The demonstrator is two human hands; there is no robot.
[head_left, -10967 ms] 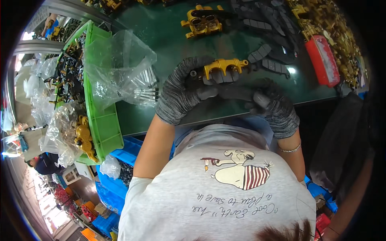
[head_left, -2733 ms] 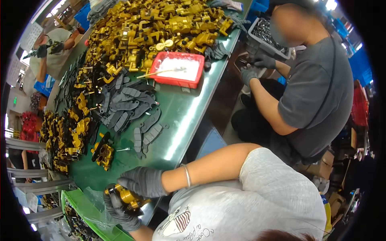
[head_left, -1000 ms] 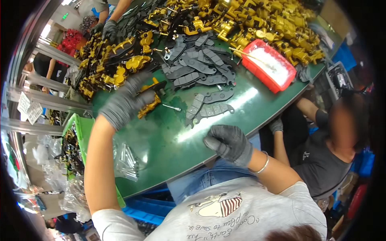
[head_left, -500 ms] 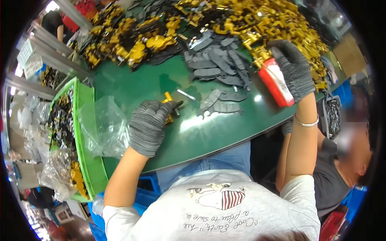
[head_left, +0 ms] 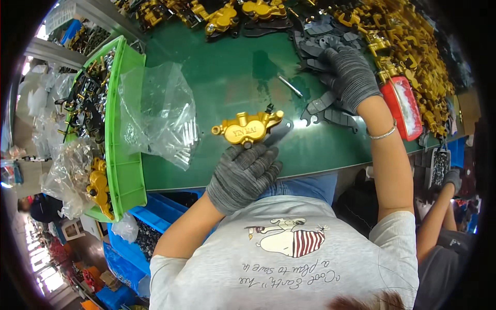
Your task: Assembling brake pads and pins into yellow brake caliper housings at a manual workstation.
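My left hand [head_left: 243, 178], in a grey knit glove, grips a gold brake caliper [head_left: 244, 129] by its near edge, just above the table. The caliper's broad face is turned up, and a small black fitting stands at its far right. My right hand [head_left: 353, 75], gloved alike, reaches over the heap of dark grey brake pads [head_left: 320, 31]. Its thumb is apart from the other fingers, and the fingertips are partly lost among the pads. A few loose pads [head_left: 338, 118] lie just below that hand. A thin metal pin [head_left: 290, 86] rests between the hands.
A green bin [head_left: 124, 155] of small parts stands left, beside a clear plastic bag [head_left: 160, 113] of pins. Gold calipers [head_left: 222, 19] line the far side, and gold parts [head_left: 421, 67] heap at the right. A red box [head_left: 403, 106] sits there. Another person's gloved hand [head_left: 453, 179] shows at far right.
My right hand has moved left from the red box and gold parts to the pad heap. My left hand has turned the caliper face up and drawn it nearer. The whole view has shifted.
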